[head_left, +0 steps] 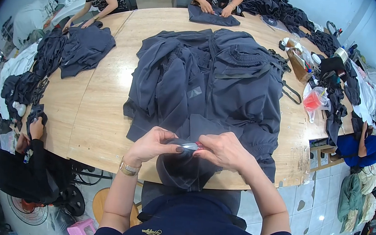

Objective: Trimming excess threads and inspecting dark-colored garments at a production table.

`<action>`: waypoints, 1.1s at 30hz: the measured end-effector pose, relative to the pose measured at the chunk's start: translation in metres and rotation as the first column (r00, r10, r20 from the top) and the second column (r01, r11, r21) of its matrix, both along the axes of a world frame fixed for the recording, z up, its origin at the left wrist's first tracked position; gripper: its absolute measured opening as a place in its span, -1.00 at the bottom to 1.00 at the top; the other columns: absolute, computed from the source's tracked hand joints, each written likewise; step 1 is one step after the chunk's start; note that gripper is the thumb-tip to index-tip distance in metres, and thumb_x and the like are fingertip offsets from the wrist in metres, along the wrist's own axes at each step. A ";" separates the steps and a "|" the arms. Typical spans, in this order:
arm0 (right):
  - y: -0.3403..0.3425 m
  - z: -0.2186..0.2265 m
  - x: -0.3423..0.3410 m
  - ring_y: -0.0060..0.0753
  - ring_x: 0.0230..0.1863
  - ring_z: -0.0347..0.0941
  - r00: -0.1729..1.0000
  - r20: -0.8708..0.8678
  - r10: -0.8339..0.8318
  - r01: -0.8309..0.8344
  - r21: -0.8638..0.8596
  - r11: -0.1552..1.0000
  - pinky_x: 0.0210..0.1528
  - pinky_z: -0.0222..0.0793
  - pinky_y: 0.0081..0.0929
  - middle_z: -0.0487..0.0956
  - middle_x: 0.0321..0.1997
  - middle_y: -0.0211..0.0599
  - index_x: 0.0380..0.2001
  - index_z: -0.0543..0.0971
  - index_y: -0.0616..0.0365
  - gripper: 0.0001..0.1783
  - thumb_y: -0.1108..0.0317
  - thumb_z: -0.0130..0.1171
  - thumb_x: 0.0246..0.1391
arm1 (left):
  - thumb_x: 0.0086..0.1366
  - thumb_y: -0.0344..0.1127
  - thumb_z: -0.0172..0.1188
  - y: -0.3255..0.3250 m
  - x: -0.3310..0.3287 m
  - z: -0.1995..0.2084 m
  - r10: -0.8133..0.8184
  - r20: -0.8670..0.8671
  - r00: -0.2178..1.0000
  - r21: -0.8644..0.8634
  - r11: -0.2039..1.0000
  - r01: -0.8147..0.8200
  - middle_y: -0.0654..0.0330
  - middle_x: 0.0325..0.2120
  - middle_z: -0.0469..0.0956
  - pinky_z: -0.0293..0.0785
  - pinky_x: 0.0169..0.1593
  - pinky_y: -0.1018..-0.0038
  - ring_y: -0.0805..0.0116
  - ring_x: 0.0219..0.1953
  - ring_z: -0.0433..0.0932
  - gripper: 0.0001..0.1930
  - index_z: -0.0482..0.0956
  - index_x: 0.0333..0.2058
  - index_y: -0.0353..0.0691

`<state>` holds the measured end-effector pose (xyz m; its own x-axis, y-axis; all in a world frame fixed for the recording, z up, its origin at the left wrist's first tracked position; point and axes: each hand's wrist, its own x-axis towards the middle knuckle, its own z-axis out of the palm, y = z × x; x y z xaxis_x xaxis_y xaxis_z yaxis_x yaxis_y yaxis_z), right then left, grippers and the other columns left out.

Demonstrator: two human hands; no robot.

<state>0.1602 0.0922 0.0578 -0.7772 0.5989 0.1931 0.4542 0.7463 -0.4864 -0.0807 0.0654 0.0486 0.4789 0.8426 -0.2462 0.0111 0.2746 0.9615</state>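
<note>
My left hand [152,147] pinches the edge of a dark grey garment [186,170] between thumb and fingers. This garment hangs over the near edge of the table. In my right hand [225,150] I grip small thread snips [189,146] with metal blades and a red handle, mostly covered by my fingers. The blades point left and lie against the cloth, close to my left thumb. Just beyond both hands spreads a large heap of dark grey garments [242,98], some with gathered elastic waistbands.
The wooden table [99,116] has a rounded near edge. To the right stand a red drink in a plastic bag [313,101] and a cardboard box [299,65]. Co-workers handle dark garments at far left [86,48], top [214,16], near left and right. A pink plastic stool [82,232] is below.
</note>
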 end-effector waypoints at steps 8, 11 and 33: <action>0.002 -0.009 0.002 -0.04 -0.55 0.41 0.988 -0.099 -0.118 0.114 -0.041 0.993 -0.55 0.26 -0.25 0.46 -0.61 -0.18 -0.47 0.38 0.16 -0.60 0.01 0.03 0.10 | 0.10 -0.40 0.30 0.000 -0.001 -0.009 0.068 0.123 0.990 -0.047 0.997 -0.062 0.33 -0.48 0.56 0.38 -0.34 0.75 0.67 -0.43 0.46 -0.80 0.58 -0.32 -0.38; 0.000 -0.016 0.001 0.00 -0.54 0.41 0.953 -0.175 -0.247 0.225 -0.139 0.964 -0.52 0.25 -0.23 0.44 -0.62 -0.13 -0.46 0.36 0.17 -0.62 0.04 0.05 0.10 | 0.12 -0.43 0.27 -0.001 0.000 -0.012 0.128 0.249 0.960 -0.114 0.988 -0.103 0.29 -0.43 0.58 0.44 -0.28 0.72 0.61 -0.39 0.51 -0.84 0.58 -0.32 -0.36; -0.030 -0.029 -0.041 -0.81 -0.61 0.13 0.671 -0.602 -0.433 0.246 -0.369 0.896 -0.58 0.07 -0.76 0.35 -0.61 -0.65 -0.30 0.52 0.23 -0.80 0.52 0.24 -0.06 | 0.28 -0.41 0.09 -0.012 0.020 -0.022 0.341 0.341 0.876 -0.174 0.939 -0.297 0.29 -0.39 0.58 0.39 -0.29 0.73 0.66 -0.38 0.48 -0.84 0.57 -0.30 -0.38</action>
<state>0.1189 0.0623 0.0291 -0.2393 0.8921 0.3832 0.1489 0.4238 -0.8935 -0.0602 0.0533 0.0270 0.2623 0.9417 -0.2108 -0.4367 0.3106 0.8443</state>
